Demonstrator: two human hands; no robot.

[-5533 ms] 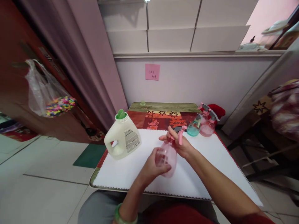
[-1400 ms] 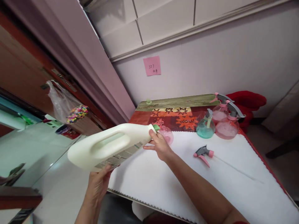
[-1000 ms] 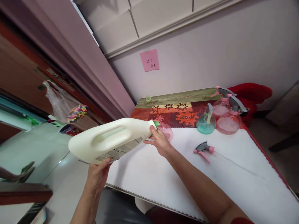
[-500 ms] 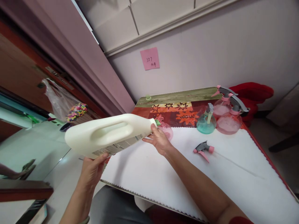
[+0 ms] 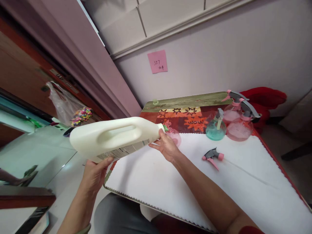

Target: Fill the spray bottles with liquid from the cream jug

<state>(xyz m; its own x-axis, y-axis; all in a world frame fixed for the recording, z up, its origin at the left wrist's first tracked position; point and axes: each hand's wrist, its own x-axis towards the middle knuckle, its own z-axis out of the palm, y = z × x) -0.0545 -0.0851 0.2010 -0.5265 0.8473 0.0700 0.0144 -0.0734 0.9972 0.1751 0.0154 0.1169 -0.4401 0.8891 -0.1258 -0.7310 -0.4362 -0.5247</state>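
A large white detergent jug [image 5: 117,136] with a moulded handle lies nearly level in the air, its neck toward the right. My left hand [image 5: 98,172] supports its underside near the base, thumb on the label. My right hand [image 5: 165,143] grips the neck just behind the green spout [image 5: 166,128]. That spout is at the mouth of a round pink bottle [image 5: 175,136], partly hidden behind the jug and my right hand. A grey-and-pink spray head [image 5: 212,157] with a long clear tube lies on the white table mat [image 5: 146,182], right of my right hand.
Two pink spray bottles [image 5: 240,128] and one teal spray bottle [image 5: 215,128] stand at the table's back right. A small green ring-shaped thing [image 5: 155,102] lies at the far edge. A pink note [image 5: 157,61] hangs on the wall; a plastic bag [image 5: 63,102] hangs at left.
The jug's base end has risen slightly and shifted a little right, with my left hand moving along under it. My right hand stays at the neck. The view has shifted slightly.
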